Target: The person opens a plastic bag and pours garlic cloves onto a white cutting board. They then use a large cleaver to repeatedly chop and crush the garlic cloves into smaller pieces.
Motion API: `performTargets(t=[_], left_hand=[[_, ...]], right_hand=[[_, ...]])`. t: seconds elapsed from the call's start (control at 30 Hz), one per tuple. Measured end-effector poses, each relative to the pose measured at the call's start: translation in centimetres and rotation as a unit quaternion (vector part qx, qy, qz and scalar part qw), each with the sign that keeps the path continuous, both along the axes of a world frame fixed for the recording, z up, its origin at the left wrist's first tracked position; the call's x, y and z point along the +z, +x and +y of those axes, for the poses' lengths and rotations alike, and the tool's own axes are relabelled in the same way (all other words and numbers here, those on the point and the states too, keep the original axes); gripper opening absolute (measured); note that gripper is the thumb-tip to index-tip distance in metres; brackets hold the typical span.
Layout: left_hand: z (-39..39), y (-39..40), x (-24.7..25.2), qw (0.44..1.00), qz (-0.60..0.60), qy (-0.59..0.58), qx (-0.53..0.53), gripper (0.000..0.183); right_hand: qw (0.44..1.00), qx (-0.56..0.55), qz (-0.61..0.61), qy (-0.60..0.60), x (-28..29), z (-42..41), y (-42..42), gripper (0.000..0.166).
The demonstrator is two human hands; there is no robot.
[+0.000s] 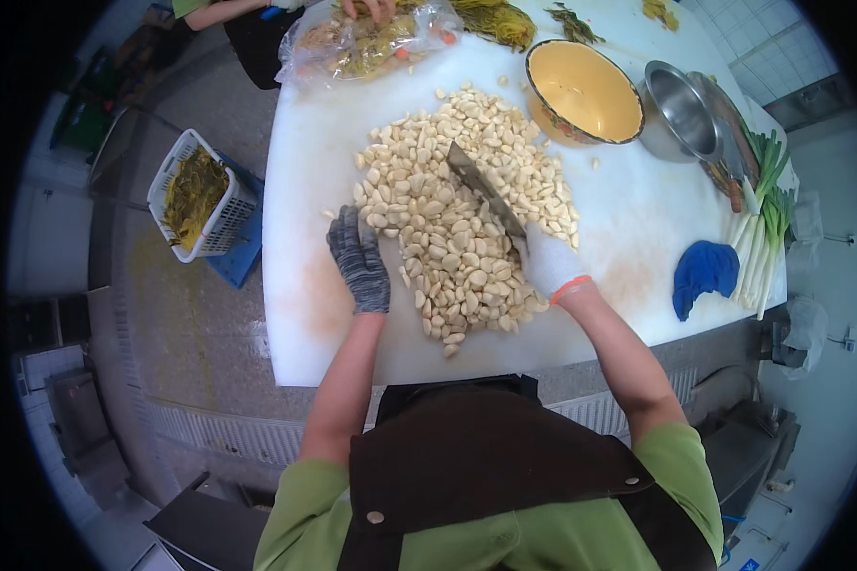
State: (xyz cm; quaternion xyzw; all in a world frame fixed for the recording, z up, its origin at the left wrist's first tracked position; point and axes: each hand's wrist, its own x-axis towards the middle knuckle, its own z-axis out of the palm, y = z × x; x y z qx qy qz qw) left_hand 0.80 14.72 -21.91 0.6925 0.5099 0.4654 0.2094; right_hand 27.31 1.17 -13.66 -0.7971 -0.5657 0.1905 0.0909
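A large heap of peeled garlic cloves (457, 264) spreads over the white cutting-board tabletop (314, 178). My right hand (548, 263), in a white knit glove with an orange cuff, grips a cleaver (482, 185). Its dark, wet-looking blade lies across the garlic and points to the far left; the handle is hidden in my fist. At the heap's left edge rests my left hand (361, 260), in a grey striped knit glove. Its fingers are extended against the outermost cloves and hold nothing.
Beyond the heap stand a yellow enamel basin (578, 89) and a steel bowl (682, 114). Leeks (760, 243) and a blue cloth (703, 275) lie at right. Another person's hand (371, 7) touches a plastic bag of vegetables (371, 46). A white basket (218, 214) of pickled greens stands left.
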Motion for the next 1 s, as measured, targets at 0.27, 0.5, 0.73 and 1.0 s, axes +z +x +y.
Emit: performTargets(t=[0.27,0.5,0.73,1.0], left_hand=[[0.9,-2.8,-2.2,0.998,0.050,0.015,0.019,0.042],[9.9,-1.5,-1.4,0.972,0.230,0.004,0.042,0.046],[9.1,5.3,-0.7,0.935,-0.024,-0.131,-0.327,0.034],[3.8,0.9,0.7,0.965,-0.211,-0.118,-0.097,0.027]], right_hand=[[0.999,0.013,-0.001,-0.039,-0.2,-0.5,-1.2,0.024],[0.998,-0.051,0.026,-0.002,3.6,1.1,-0.8,0.026],[0.999,-0.043,0.009,-0.011,1.2,1.0,-0.3,0.028],[0.999,-0.004,0.000,-0.037,1.4,2.7,-0.9,0.028]])
